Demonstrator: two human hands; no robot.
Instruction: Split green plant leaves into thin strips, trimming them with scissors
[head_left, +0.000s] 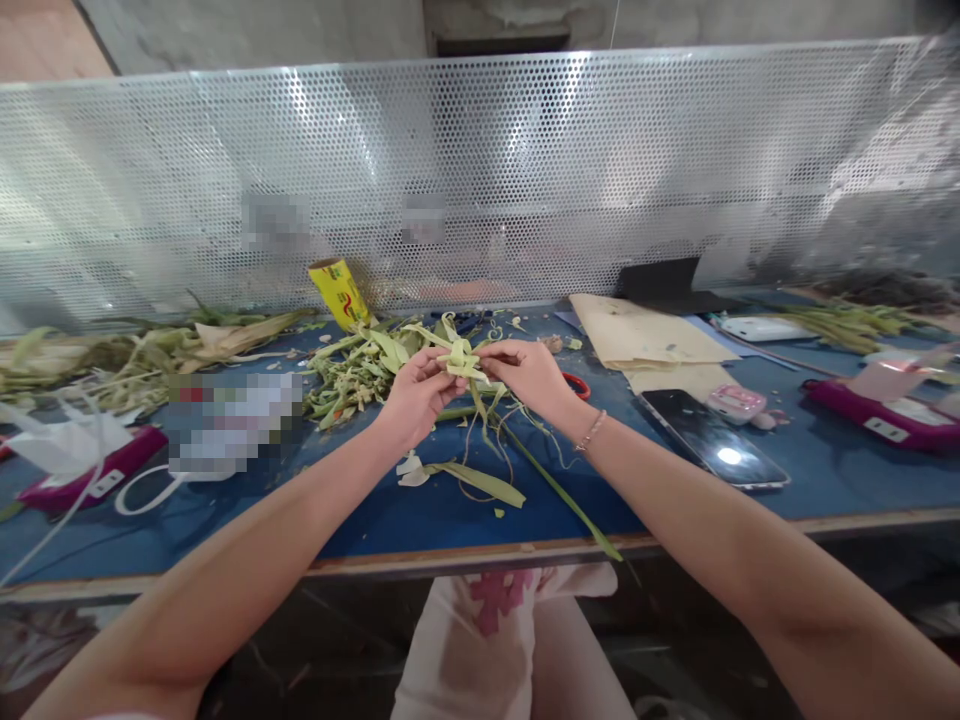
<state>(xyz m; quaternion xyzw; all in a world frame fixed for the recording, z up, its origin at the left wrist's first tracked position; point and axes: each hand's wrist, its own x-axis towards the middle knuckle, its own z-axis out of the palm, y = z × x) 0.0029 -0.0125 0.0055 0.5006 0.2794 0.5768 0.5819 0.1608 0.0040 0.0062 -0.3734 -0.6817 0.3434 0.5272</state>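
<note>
A pale green woven leaf piece point(462, 358) is held up between both hands over the middle of the table. My left hand point(420, 392) pinches its left side with thumb and fingers. On its right side my right hand point(529, 372) grips it between thumb and forefinger. Thin strands and a long green stalk point(562, 497) hang or lie below it. A pile of green leaves and stems point(349, 375) lies behind and left of my left hand. Beneath the hands, a flat leaf strip point(480, 482) rests on the blue table point(360, 520).
A yellow tube point(340, 293) leans near the perforated metal screen point(450, 180). Right are brown paper point(645, 335), a phone point(712, 437), a pink case point(736, 402) and a purple tissue box point(881, 415). Red scissor handles point(576, 386) show beside my right wrist. Another purple box point(97, 470) stands left.
</note>
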